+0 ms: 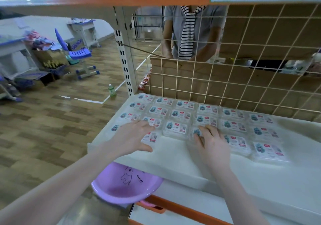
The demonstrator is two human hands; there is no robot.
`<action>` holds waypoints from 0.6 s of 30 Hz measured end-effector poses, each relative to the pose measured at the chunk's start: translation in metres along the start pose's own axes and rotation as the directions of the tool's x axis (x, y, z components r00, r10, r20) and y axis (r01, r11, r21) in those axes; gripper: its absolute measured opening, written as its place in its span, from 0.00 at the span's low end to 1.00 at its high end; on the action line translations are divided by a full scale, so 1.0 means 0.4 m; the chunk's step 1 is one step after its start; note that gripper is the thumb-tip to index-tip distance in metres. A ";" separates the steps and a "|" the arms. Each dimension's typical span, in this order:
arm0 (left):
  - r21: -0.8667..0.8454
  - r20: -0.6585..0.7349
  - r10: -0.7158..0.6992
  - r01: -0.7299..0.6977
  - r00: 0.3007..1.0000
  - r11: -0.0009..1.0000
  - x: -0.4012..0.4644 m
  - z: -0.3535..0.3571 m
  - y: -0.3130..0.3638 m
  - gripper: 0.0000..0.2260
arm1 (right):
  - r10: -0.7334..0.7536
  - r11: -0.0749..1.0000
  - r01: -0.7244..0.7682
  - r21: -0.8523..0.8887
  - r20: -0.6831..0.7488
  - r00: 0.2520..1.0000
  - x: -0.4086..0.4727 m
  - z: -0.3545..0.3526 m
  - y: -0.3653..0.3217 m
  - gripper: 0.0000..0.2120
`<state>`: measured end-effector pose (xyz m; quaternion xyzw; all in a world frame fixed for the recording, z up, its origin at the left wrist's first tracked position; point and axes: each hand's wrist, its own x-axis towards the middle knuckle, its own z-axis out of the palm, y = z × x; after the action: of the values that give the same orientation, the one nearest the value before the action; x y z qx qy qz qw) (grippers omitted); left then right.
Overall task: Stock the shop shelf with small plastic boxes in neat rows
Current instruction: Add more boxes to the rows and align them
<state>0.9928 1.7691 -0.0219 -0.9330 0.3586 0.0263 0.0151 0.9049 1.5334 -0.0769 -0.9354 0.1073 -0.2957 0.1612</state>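
Now both hands lie flat with straight fingers on small plastic boxes (pixel 177 128) set in neat rows on the white shelf (pixel 173 158). Left hand (pixel 132 138) presses a near-row box (pixel 150 137) at the left end, gripping nothing; right hand (pixel 212 142) rests its fingertips (pixel 199 132) on another near-row box (pixel 197 132) near the middle. Behind the far row stands a wire grid (pixel 243 68). Below the shelf, near the left, sits a purple basin (pixel 121 188).

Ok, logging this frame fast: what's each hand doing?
Left hand: open, fingers resting flat on a small plastic box.
Right hand: open, fingertips pressing another box.
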 end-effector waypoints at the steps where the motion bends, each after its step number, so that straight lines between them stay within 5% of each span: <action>1: -0.012 -0.008 -0.006 0.006 1.000 1.000 -0.005 0.006 0.000 0.33 | 0.004 1.000 -0.004 0.005 0.002 1.000 0.000 0.001 0.001 0.11; 18: 0.009 -0.128 0.048 -0.047 0.991 0.999 -0.050 0.049 -0.002 0.28 | 0.070 0.995 -0.058 -0.081 0.152 0.986 -0.023 -0.059 -0.017 0.16</action>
<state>0.9779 1.7840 -0.0403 -0.9240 0.3808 -0.0345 -0.0059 0.8844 1.5369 -0.0608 -0.9571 0.1356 -0.2129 0.1426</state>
